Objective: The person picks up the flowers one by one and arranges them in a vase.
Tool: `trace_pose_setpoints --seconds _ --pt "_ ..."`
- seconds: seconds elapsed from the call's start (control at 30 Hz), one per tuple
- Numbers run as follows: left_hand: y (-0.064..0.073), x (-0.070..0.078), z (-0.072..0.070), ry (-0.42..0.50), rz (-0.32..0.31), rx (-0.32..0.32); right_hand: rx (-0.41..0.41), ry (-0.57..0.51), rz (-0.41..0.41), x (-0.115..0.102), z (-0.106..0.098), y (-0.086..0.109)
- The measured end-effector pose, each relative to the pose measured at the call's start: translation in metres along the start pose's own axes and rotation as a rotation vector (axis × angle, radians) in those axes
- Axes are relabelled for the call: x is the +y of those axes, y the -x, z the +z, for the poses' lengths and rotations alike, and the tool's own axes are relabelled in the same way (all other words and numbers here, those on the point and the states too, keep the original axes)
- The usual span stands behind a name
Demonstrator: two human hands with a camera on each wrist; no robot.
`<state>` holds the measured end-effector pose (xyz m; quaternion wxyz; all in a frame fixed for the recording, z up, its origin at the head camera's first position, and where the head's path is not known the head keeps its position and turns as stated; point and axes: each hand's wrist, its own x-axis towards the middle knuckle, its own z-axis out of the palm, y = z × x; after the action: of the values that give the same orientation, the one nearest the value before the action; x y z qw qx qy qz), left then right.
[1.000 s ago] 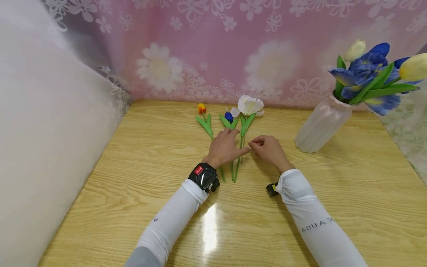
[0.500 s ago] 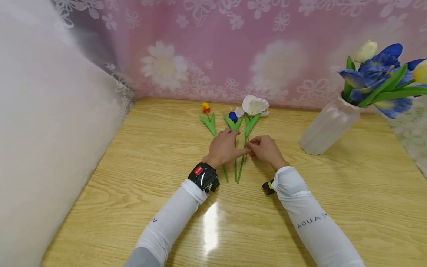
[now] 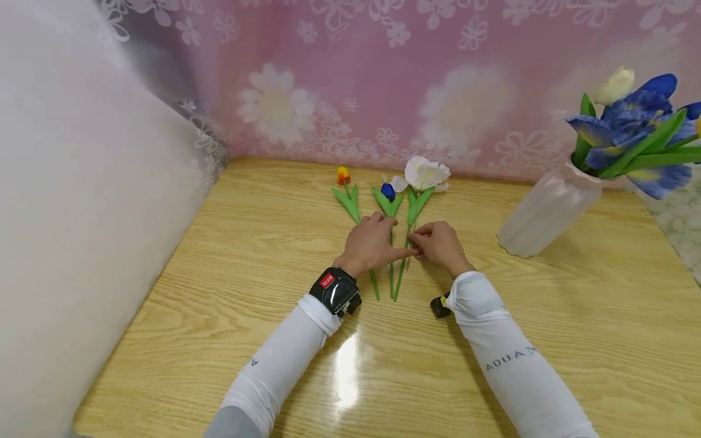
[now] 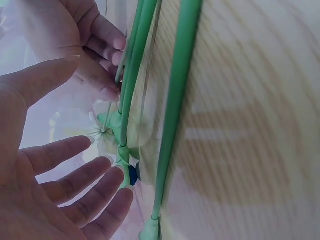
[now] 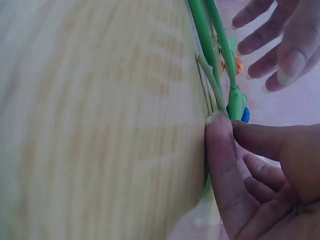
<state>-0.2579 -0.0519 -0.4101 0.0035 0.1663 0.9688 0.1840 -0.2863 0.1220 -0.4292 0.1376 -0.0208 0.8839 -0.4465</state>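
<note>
Head view: near the far edge of our worktop point(image 3: 219, 274) lies the white flower point(image 3: 424, 174); our right hand point(image 3: 441, 244) apparently pinches its stem point(image 5: 212, 80), our left hand point(image 3: 371, 244) spreads empty. We're likely grasping; next needs gentle lifting.

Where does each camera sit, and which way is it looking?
Head: on the head, looking forward and down at the table and vase; left grip, right grip and sleeves show.
Left wrist: on that wrist, looking across the open left grip at green stems; the right grip shows too.
Right wrist: on that wrist, looking at the right grip pinching a pale stem; the left grip shows too.
Both wrist views share both grips and a blue bud.
</note>
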Motion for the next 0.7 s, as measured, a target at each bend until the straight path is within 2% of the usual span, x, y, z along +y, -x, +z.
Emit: trace_pose_setpoints --seconds 0.27,0.43,0.7 --pt "0.001 0.003 -0.002 -0.005 0.002 0.007 0.026 -0.082 -0.01 0.003 -0.004 0.007" --pt "0.001 0.006 -0.004 0.01 0.007 0.021 0.069 -0.074 -0.047 0.0 -0.008 0.014" --pt "0.0 0.015 -0.009 0.002 0.049 0.038 0.148 -0.06 -0.121 -0.001 -0.014 0.025"
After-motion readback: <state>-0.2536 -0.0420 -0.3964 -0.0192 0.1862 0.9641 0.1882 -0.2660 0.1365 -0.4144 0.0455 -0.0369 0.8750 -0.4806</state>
